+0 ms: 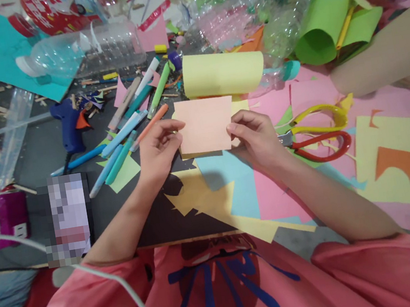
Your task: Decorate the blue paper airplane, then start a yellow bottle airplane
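Note:
A small pale pink paper rectangle (206, 124) is held up flat between my two hands, above the table. My left hand (161, 147) pinches its left edge between thumb and fingers. At the right edge, the thumb and fingers of my right hand (254, 132) grip it the same way. Just behind it lies a rolled yellow paper (223, 72). Below are yellow paper scraps (210, 189) and a light blue sheet (244, 189). Scissors with yellow and red handles (318, 133) lie to the right of my right hand.
Several markers (121, 141), a blue glue gun (68, 126) and a phone (70, 214) are on the left. Plastic bottles (95, 49) lie at the back. A green paper roll (321, 31) and another person's arm (387, 52) are at the right. A white cable (120, 281) crosses the lower left.

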Motion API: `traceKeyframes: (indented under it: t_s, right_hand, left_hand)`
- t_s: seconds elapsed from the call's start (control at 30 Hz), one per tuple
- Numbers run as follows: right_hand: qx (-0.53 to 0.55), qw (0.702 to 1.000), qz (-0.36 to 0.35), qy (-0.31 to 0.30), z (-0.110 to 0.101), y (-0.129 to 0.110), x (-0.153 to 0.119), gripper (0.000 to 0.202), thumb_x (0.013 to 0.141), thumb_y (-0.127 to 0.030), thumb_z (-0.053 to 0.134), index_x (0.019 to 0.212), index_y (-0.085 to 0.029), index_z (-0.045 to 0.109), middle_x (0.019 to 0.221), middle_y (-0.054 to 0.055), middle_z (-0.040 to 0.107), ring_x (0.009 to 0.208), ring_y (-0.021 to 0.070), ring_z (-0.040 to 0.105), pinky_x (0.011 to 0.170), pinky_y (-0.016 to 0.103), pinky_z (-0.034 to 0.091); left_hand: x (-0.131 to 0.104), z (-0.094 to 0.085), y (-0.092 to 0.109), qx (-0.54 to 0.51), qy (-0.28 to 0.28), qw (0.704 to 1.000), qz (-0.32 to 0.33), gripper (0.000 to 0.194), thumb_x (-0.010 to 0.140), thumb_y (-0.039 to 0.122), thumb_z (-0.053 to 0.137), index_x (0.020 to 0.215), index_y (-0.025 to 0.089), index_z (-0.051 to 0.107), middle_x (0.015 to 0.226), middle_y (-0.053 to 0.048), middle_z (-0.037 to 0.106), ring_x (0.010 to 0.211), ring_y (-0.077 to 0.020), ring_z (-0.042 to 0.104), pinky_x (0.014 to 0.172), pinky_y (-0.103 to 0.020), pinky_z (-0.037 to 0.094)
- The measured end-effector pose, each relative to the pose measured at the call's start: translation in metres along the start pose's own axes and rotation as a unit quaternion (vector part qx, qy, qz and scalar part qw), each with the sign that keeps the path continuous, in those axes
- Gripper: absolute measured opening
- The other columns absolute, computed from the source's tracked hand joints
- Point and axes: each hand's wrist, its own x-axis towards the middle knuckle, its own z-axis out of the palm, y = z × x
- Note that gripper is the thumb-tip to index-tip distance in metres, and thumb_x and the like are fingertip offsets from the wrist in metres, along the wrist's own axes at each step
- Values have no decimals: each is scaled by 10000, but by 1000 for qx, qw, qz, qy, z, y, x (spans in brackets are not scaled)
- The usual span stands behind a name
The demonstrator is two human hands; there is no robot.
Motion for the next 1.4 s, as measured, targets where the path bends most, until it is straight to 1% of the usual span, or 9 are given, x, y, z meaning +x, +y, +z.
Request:
traceKeyframes:
  t_s: [0.17,0.37,0.43,0.6,0.73,0.93,1.13,1.23,1.4]
  right_hand:
    - [4,1000,6,4,0,0,0,196,720,-330,751,657,-221,601,586,-60,519,529,77,478,455,204,390]
    - [17,1000,19,-9,1,-2,-1,183,718,-288,720,619,-218,582,536,-72,490,471,63,435,432,199,356]
    - [10,1000,20,-10,2,-2,-1,185,712,-281,723,606,-216,587,540,-68,499,487,65,448,439,197,365]
    - [3,1000,13,-7,0,0,0,198,710,-299,751,605,-216,604,553,-62,529,508,70,475,451,197,377]
    - [-6,1000,4,-13,0,1,0,258,717,-351,792,616,-217,597,549,-63,528,502,70,478,458,203,387]
    - [-2,1000,12,-3,1,0,0,302,702,-399,810,615,-220,582,529,-66,524,488,76,466,451,212,381]
    - [-3,1000,-6,-10,1,0,-1,347,688,-403,829,600,-213,552,520,-68,532,495,75,447,480,222,359]
    - [-16,1000,5,-23,1,1,-3,386,668,-441,853,601,-207,553,547,-63,534,521,81,446,489,229,336]
    - [-53,997,8,-56,0,2,-3,463,661,-566,850,601,-204,568,564,-49,529,540,95,436,491,246,298]
  left_hand:
    - [0,0,1,4,15,1000,6,123,782,207,675,898,217,717,954,-24,750,742,-130,643,660,-255,532]
    - [-1,0,-1,2,2,1000,23,119,810,193,669,918,222,711,963,-21,740,704,-111,623,642,-246,525]
    - [-1,0,-4,-3,2,1000,26,150,825,238,690,974,232,697,988,-28,734,750,-117,642,660,-242,530]
    - [-1,0,-15,-23,13,999,32,459,848,468,737,1231,302,547,1131,-59,700,954,-168,688,682,-243,547]
    - [-1,-1,-16,-9,7,1000,27,441,859,532,712,1192,293,550,1274,-90,664,1025,-181,687,725,-250,565]
    - [-5,4,-14,-31,-67,997,23,682,779,606,756,1323,254,544,1235,-114,679,936,-180,694,730,-256,568]
    - [-7,5,-10,-47,-153,987,-7,886,674,556,859,1433,273,502,1416,-136,594,1068,-252,685,670,-252,556]
    - [-6,2,-3,-10,-191,981,-9,873,698,576,837,1439,254,508,1365,-131,634,1139,-283,666,767,-288,566]
    - [-8,1,6,43,-241,970,3,872,716,634,785,1441,237,509,1426,-132,607,1245,-329,622,966,-382,547]
